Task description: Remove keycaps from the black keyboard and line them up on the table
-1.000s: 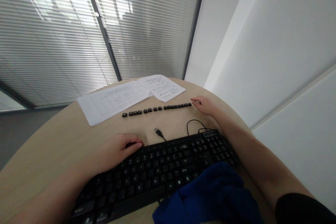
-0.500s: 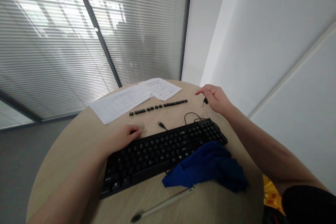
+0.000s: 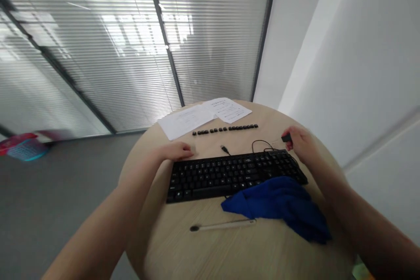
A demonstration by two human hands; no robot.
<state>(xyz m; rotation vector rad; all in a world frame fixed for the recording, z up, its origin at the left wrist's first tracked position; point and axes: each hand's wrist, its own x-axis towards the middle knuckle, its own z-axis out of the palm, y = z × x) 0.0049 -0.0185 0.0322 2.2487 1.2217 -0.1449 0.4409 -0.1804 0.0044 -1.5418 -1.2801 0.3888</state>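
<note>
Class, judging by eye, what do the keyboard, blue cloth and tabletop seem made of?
Keyboard: probably matt black plastic, given its dull, dark keys. Blue cloth: soft fabric, by its loose folds; weave unclear. Tabletop: wood or wood-look laminate, smooth-looking, by its pale grain.

A bare left forearm [image 3: 114, 210] and a bare right forearm [image 3: 344, 201] are showing.
The left one is tapering smoothly to a bare left grip [image 3: 178, 151]; the right one is narrowing to a bare right grip [image 3: 300, 143], its near end fading into shadow.
</note>
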